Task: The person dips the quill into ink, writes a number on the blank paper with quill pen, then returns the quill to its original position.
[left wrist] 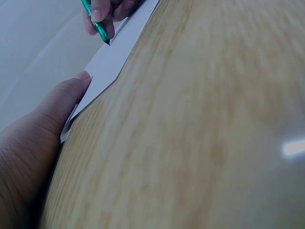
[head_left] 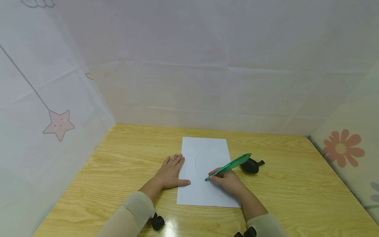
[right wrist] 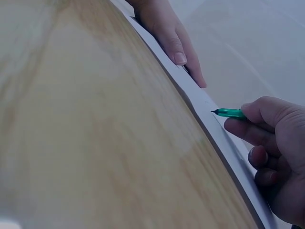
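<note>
Left grip [head_left: 171, 175], released, is resting over the left edge of a white rectangular paper sheet [head_left: 204, 196] on a yellow wood-grain worktop [head_left: 118, 164], likely steadying it; right grip [head_left: 228, 181] is pinching a green feather-shaped pen [head_left: 237, 162] low, likely for control; only the head view is showing the thin drawn curve [head_left: 195, 163].

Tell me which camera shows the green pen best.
The head view: it shows the green pen from tip to broad top. The left wrist view shows only its lower part, cut by the frame; the right wrist view, only its tip end beyond the right hand.
</note>
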